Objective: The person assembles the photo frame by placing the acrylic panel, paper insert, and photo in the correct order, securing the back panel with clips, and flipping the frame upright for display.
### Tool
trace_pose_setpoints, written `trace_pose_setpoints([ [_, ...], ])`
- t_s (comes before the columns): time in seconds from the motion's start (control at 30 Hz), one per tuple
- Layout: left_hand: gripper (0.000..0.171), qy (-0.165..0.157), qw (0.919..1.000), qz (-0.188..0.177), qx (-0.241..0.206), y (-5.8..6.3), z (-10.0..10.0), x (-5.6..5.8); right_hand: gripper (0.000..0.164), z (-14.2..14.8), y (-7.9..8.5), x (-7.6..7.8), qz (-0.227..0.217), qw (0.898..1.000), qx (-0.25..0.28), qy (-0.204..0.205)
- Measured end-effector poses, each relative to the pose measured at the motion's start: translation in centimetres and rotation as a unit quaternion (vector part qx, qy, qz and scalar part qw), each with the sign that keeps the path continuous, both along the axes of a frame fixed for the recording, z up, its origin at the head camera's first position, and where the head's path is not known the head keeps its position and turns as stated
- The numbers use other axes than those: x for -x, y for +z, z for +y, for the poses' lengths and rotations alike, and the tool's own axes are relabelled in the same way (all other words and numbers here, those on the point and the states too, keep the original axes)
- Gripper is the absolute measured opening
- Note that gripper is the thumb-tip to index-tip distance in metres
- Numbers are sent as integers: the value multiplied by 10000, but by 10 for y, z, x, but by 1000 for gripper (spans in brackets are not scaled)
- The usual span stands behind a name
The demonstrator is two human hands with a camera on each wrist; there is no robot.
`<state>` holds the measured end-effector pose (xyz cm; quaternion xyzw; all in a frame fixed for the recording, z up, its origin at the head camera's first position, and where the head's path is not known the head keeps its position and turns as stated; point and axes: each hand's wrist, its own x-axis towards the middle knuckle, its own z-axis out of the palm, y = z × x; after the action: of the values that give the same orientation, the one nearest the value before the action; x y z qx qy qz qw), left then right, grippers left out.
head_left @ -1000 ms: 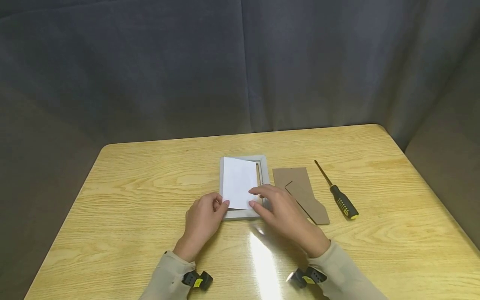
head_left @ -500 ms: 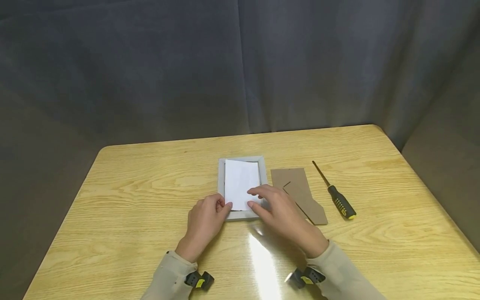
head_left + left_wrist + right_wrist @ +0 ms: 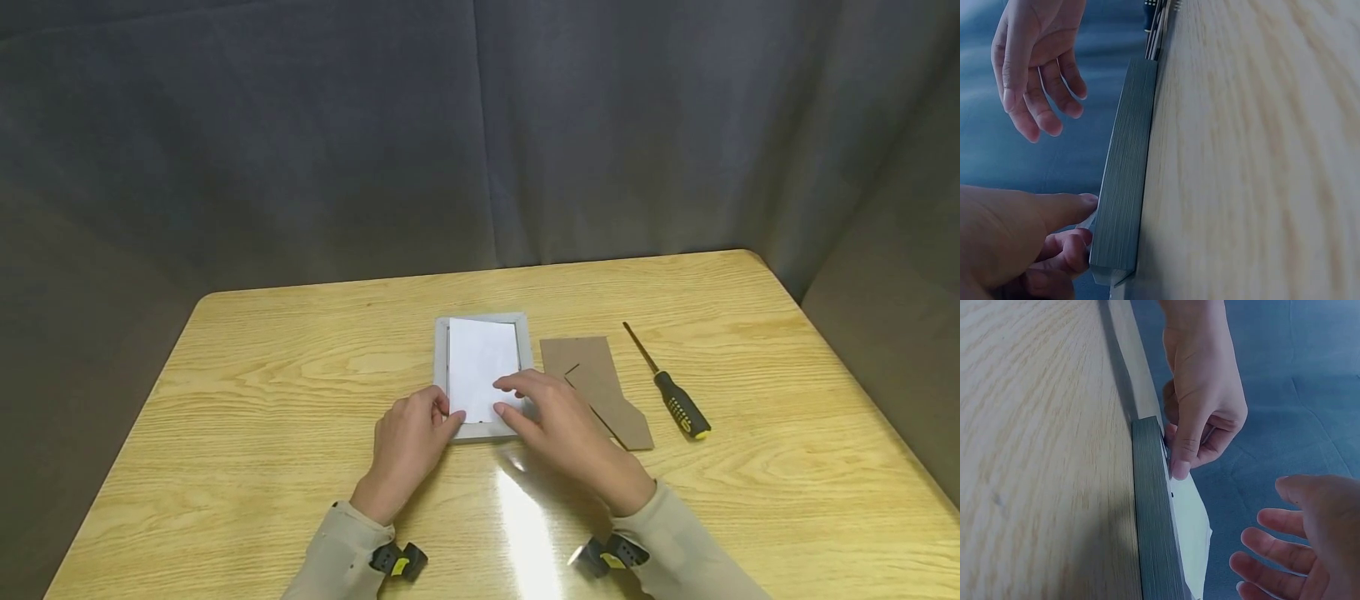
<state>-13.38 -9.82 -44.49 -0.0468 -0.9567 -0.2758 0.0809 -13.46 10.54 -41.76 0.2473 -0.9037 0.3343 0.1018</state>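
A grey picture frame (image 3: 441,358) lies on the table, with a white sheet of paper (image 3: 482,362) over its opening. My left hand (image 3: 408,443) pinches the paper's near left corner between thumb and fingers, as the right wrist view also shows for the left hand (image 3: 1204,406). Over the near right part of the paper hovers my right hand (image 3: 566,425), fingers spread and loosely bent, nothing in them. In the left wrist view, a gap shows between the right hand (image 3: 1041,59) and the frame (image 3: 1122,169). The paper's top left corner slightly overlaps the frame's rim.
Right of the frame lies a brown backing board (image 3: 592,383) with a stand flap, partly behind my right hand. Farther right is a screwdriver (image 3: 681,407) with a black and yellow handle. A dark curtain (image 3: 480,142) hangs behind the wooden table (image 3: 285,375).
The paper has shifted right and slightly toward me, from overlapping the frame's left rim to covering its opening. My left hand moved along with it; my right hand stayed nearly still.
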Motion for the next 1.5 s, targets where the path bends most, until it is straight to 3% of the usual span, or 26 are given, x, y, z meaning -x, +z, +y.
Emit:
trace_pose_setpoints([
  [0.77,30,10,9998,0,198,3,0,0,31,0,-2,0,-18,10000,-41,-32],
  [1.5,27,50,9998,179,38,7,0,-2,31,0,-5,2,-21,10000,-80,23],
])
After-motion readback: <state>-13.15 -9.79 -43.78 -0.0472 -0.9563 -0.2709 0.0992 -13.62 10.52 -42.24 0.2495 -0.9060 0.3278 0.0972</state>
